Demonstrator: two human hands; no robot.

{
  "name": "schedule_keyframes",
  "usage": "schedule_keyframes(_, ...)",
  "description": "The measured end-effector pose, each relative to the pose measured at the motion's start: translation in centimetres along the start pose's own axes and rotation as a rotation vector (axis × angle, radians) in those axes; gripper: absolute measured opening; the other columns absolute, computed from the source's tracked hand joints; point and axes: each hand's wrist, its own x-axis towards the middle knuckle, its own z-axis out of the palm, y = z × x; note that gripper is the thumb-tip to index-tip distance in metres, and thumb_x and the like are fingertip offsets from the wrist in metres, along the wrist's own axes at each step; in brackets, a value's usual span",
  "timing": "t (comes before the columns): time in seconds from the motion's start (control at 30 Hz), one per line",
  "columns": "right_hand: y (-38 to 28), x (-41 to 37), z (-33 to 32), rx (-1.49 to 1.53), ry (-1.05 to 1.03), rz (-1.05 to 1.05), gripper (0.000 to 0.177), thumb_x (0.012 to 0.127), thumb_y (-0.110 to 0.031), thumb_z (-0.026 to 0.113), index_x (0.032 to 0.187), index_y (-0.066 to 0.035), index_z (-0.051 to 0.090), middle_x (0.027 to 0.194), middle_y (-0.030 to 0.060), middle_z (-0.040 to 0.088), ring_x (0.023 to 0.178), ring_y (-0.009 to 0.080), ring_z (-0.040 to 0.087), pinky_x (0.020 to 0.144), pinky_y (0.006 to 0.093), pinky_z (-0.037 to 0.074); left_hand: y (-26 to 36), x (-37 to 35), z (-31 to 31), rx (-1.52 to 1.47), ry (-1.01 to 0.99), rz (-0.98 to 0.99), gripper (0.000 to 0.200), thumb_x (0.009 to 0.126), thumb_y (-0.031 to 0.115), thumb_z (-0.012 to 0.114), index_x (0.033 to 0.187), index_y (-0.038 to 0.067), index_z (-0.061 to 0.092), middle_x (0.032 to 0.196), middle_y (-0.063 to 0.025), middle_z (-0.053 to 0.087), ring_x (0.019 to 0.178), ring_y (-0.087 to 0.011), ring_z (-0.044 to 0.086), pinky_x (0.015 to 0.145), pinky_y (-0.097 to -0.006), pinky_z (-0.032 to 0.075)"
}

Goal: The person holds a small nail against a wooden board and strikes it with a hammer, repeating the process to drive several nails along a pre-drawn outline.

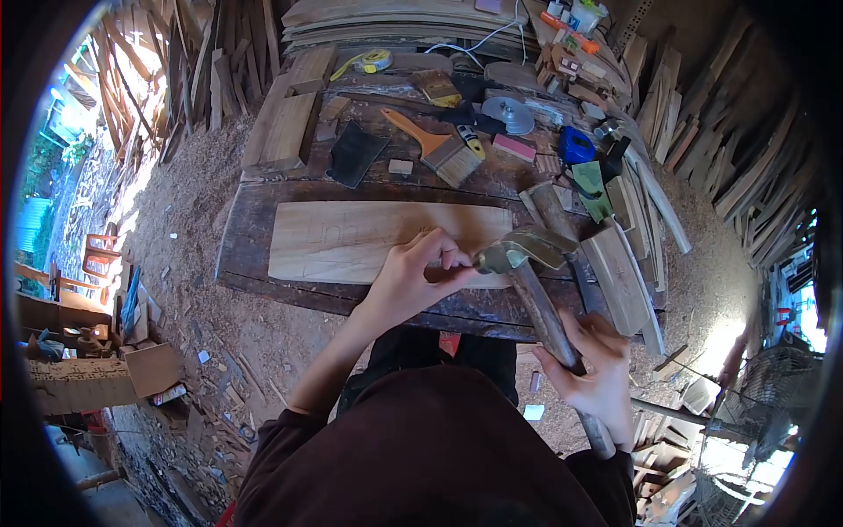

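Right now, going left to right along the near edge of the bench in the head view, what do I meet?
Wooden plank → left hand, curled on the plank → hammer → right hand, gripping the hammer's handle.

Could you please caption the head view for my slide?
Left hand presses on a wooden plank; right hand holds a hammer beside it.

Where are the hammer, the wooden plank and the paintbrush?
hammer (545, 316), head view, on its wooden handle below the head.
wooden plank (342, 241), head view, on its bare top face.
paintbrush (436, 146), head view, on its ferrule.
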Motion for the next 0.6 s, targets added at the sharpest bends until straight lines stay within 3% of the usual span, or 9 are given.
schedule_keyframes(0.07, -0.2, -0.2, 0.1, 0.016, 0.122, -0.030, 0.056, 0.066, -0.004, 0.079, 0.119, 0.006, 0.064, 0.069, 0.0113, 0.061, 0.060, 0.0185, 0.055, 0.055, 0.0313, 0.044, 0.1, -0.1, 0.0, -0.046, 0.032, 0.008, 0.029, 0.078, 0.004, 0.078, 0.083, 0.004, 0.050, 0.077, -0.0039, 0.058, 0.072, -0.0185, 0.065, 0.065, -0.0292, 0.053)
schedule_keyframes(0.13, -0.1, -0.4, 0.5, 0.032, 0.121, -0.022, 0.056, 0.067, -0.004, 0.079, 0.120, 0.005, 0.064, 0.070, 0.0114, 0.062, 0.061, 0.0213, 0.056, 0.058, 0.0331, 0.046, 0.6, 0.1, -0.4, 0.025, -0.017, -0.026, 0.036, 0.078, 0.004, 0.079, 0.079, 0.007, 0.043, 0.080, -0.0072, 0.070, 0.083, -0.0134, 0.072, 0.071, -0.0262, 0.055)
schedule_keyframes(0.2, 0.0, -0.5, 0.5, 0.046, 0.125, -0.012, 0.057, 0.068, -0.005, 0.079, 0.121, 0.004, 0.063, 0.072, 0.0116, 0.063, 0.063, 0.0242, 0.057, 0.060, 0.0349, 0.048, 0.2, -0.1, -0.5, 0.030, -0.033, -0.031, 0.036, 0.079, 0.003, 0.079, 0.079, 0.007, 0.043, 0.079, -0.0072, 0.069, 0.084, -0.0131, 0.071, 0.072, -0.0258, 0.054)
schedule_keyframes(0.27, 0.1, -0.4, 0.4, 0.022, 0.002, 0.021, 0.056, 0.067, -0.003, 0.079, 0.121, 0.004, 0.064, 0.073, 0.0116, 0.063, 0.063, 0.0233, 0.057, 0.060, 0.0339, 0.048, 0.2, 0.0, -0.5, 0.037, -0.046, -0.036, 0.036, 0.079, 0.002, 0.078, 0.079, 0.007, 0.042, 0.079, -0.0071, 0.069, 0.085, -0.0128, 0.071, 0.073, -0.0255, 0.054)
schedule_keyframes(0.33, -0.3, -0.5, 0.0, 0.050, 0.043, 0.044, 0.056, 0.067, -0.003, 0.079, 0.120, 0.004, 0.064, 0.073, 0.0114, 0.063, 0.063, 0.0226, 0.057, 0.059, 0.0331, 0.048, 0.2, 0.0, -0.6, -0.212, 0.005, -0.128, 0.037, 0.080, 0.000, 0.077, 0.079, 0.007, 0.041, 0.081, -0.0072, 0.070, 0.087, -0.0119, 0.070, 0.075, -0.0249, 0.054)
schedule_keyframes(0.43, 0.3, -1.2, -0.2, 0.095, 0.115, 0.083, 0.056, 0.066, -0.003, 0.079, 0.120, 0.004, 0.064, 0.073, 0.0111, 0.062, 0.062, 0.0204, 0.057, 0.058, 0.0312, 0.047, 0.0, 0.0, -0.8, -0.270, 0.002, -0.095, 0.034, 0.082, 0.001, 0.075, 0.080, 0.005, 0.041, 0.086, -0.0099, 0.072, 0.090, -0.0149, 0.072, 0.076, -0.0266, 0.056)
schedule_keyframes(0.6, 0.6, -2.0, -0.5, 0.087, 0.136, 0.221, 0.058, 0.066, -0.004, 0.080, 0.122, 0.003, 0.064, 0.073, 0.0108, 0.061, 0.060, 0.0159, 0.056, 0.057, 0.0282, 0.045, 0.4, 0.1, -0.8, -0.165, -0.021, -0.103, 0.034, 0.081, 0.001, 0.075, 0.081, 0.006, 0.041, 0.084, -0.0087, 0.072, 0.087, -0.0162, 0.073, 0.075, -0.0267, 0.056)
